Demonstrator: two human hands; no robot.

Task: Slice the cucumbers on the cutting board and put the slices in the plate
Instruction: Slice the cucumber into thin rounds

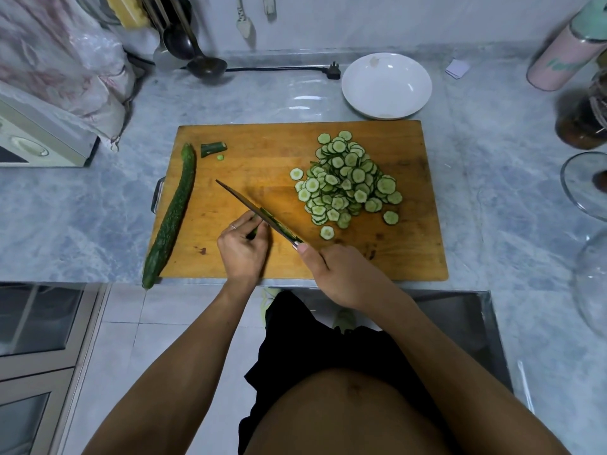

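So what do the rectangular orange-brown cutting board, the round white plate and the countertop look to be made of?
Rectangular orange-brown cutting board: looks like wood, matte, with streaky grain and dark cut marks. Round white plate: probably glazed ceramic, given its smooth, glossy highlights. Grey-blue veined countertop: polished marble or a marble-look surface; the veining and sheen don't settle which.

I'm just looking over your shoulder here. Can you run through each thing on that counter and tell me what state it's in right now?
Whole cucumber: uncut, on the board's left edge.
Cucumber stub: held by left hand.
Knife: gripped by right hand, blade against the stub.
Slices: heaped on cutting board.
Cut-off end: lying aside.
Plate: no slices in it.
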